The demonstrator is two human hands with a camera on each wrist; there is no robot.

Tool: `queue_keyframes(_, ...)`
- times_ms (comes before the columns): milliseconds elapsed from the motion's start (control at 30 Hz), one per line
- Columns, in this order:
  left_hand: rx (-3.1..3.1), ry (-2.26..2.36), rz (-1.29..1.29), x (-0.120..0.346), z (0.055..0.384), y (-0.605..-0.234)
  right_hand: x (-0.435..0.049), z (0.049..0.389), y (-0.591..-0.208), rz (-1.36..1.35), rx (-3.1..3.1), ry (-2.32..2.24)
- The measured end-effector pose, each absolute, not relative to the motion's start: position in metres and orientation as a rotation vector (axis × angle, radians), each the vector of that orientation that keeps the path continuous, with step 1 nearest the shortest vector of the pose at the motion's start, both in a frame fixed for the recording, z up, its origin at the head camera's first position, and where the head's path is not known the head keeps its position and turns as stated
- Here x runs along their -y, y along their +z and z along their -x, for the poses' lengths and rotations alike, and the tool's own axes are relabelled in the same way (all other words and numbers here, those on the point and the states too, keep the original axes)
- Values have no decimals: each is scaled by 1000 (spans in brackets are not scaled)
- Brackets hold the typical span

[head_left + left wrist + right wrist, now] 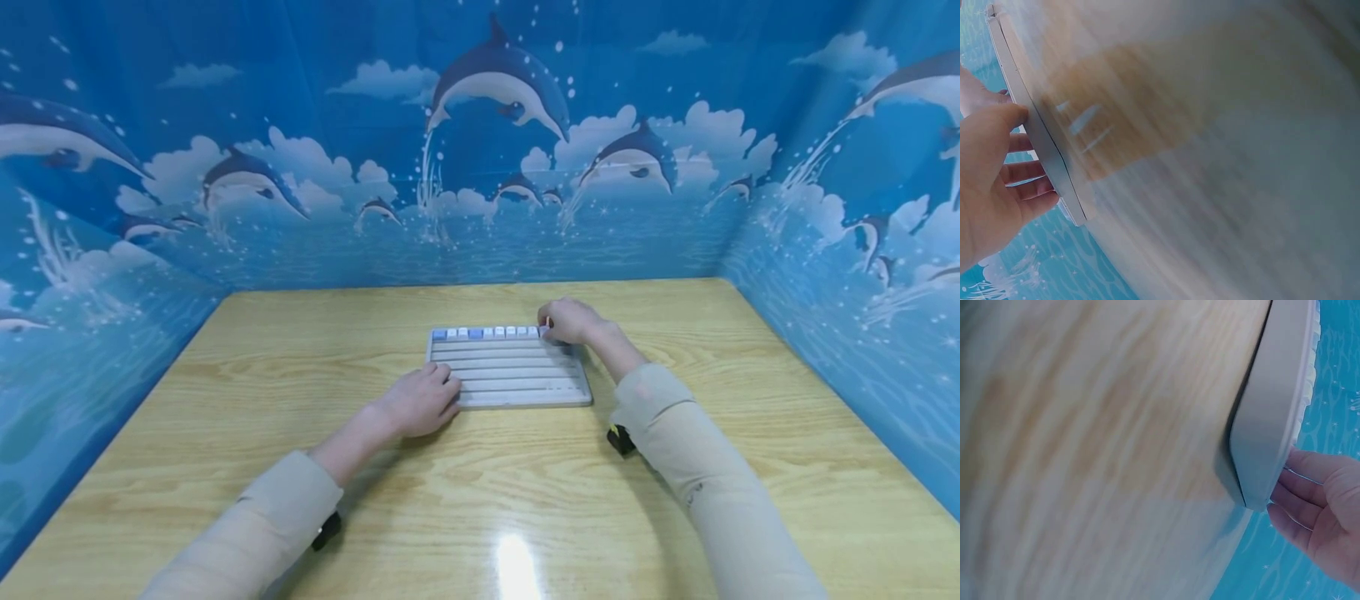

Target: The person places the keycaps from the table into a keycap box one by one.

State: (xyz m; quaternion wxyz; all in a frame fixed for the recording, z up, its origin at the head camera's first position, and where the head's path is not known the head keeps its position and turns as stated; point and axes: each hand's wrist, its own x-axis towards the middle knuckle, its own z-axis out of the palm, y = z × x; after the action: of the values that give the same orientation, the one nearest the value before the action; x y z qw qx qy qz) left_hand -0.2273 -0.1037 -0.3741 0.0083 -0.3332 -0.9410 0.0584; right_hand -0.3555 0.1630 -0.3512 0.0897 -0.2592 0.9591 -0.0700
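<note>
A light grey keycap tray [517, 373] with raised ridges lies on the table. Along its far ridge stands a row of white and blue keycaps [476, 333], while the nearer ridges are bare. My left hand [420, 402] grips the near left corner, its thumb [1013, 114] against the front side in the left wrist view. At the far right end of the row, my right hand [573, 321] has bent fingers around the last keycap [544, 332], partly hidden by them. In the right wrist view those fingertips [1282, 494] are right at the tray's corner.
The wood-grain table [480, 492] extends around the tray on all sides. Behind it and at both sides hangs a blue curtain [315, 242] printed with dolphins. A dark wrist device [620, 440] shows beneath the right sleeve.
</note>
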Motion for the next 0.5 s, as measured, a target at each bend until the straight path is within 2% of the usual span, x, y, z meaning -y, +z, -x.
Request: queue_keyframes(500, 2929, 173, 1052, 104, 226, -373, -164, 358, -355, 831, -2857, -179)
